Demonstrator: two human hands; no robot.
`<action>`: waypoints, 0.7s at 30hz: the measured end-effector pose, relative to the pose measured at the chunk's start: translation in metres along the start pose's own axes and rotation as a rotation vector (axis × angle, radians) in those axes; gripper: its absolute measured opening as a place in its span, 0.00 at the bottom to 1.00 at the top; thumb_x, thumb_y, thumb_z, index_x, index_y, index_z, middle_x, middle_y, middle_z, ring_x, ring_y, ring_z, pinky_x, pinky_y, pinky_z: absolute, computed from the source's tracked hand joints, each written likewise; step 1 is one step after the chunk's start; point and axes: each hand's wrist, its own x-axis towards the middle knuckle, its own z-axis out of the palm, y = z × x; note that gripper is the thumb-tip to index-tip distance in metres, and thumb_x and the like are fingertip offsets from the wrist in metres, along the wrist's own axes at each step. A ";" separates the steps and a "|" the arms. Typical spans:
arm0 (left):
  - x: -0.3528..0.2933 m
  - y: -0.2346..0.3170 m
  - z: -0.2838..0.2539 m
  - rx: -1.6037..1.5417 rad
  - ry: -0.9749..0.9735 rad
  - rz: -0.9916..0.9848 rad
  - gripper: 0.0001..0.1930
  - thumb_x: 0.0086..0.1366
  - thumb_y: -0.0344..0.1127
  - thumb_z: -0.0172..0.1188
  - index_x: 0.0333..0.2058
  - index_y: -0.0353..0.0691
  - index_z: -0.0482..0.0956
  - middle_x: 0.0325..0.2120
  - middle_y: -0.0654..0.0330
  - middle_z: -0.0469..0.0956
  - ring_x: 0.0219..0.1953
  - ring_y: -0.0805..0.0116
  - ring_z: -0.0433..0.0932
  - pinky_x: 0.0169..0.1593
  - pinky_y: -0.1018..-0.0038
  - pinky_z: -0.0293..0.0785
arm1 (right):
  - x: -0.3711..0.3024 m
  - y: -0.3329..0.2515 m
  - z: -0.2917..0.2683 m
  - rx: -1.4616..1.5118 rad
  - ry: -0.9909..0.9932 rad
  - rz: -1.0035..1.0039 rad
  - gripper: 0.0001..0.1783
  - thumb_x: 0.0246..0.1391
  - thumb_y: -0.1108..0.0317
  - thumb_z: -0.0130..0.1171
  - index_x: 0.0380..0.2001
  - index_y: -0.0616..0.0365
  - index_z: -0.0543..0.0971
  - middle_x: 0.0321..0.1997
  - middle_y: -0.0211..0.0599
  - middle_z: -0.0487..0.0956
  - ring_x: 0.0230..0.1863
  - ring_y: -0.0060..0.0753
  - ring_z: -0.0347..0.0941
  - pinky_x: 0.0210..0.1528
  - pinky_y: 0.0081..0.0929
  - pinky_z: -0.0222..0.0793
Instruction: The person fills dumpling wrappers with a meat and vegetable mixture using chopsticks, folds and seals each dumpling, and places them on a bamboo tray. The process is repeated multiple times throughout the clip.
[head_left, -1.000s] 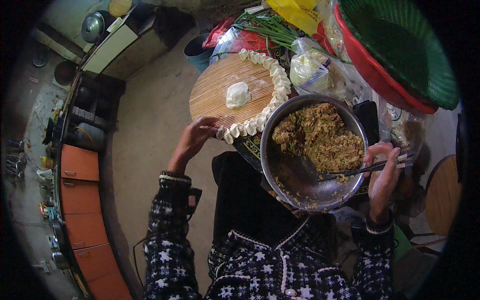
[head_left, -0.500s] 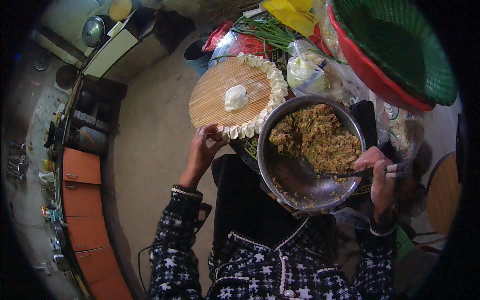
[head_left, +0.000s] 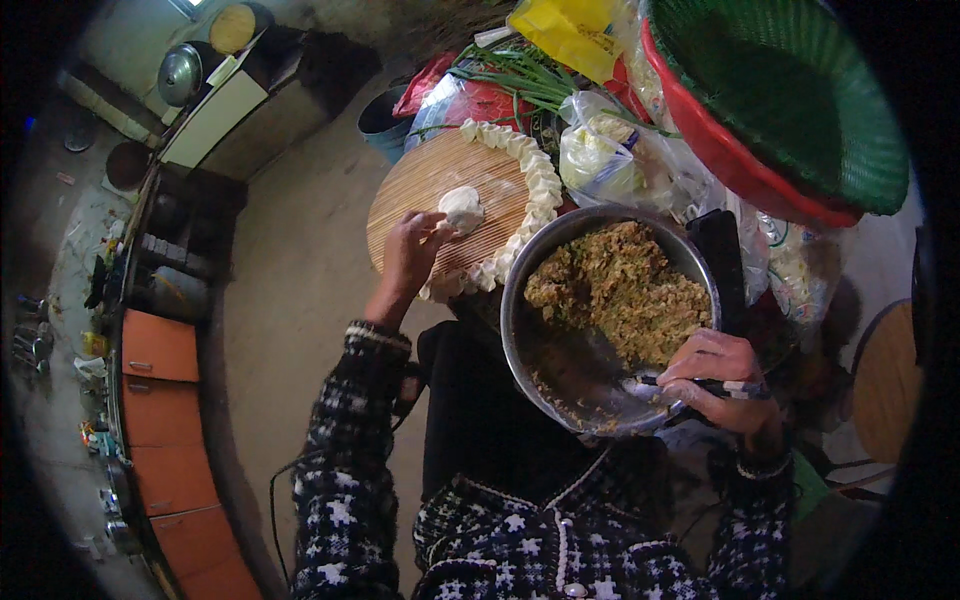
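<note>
Dough wrapper point(head_left: 462, 208), seen from the head: pale, floury, roughly round, lying near the middle of a ribbed round board point(head_left: 405, 190). Left hand point(head_left: 408, 255) nearly closed, fingertips at its near edge; grip cannot be told. Right hand point(head_left: 728, 382) curls closed around chopsticks point(head_left: 742, 390). Folded dumplings point(head_left: 545, 195) line the board's right edge; a steel bowl point(head_left: 575, 368) of brown filling point(head_left: 640, 285) stands between board and right hand. Behind lie green onions point(head_left: 530, 75).
</note>
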 end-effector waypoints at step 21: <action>-0.010 0.049 0.007 -1.054 0.034 -0.368 0.13 0.65 0.30 0.59 0.45 0.31 0.73 0.43 0.55 0.78 0.45 0.65 0.79 0.52 0.69 0.75 | -0.026 0.009 0.009 0.146 0.103 0.045 0.06 0.53 0.76 0.62 0.35 0.64 0.81 0.39 0.42 0.80 0.43 0.39 0.78 0.44 0.33 0.73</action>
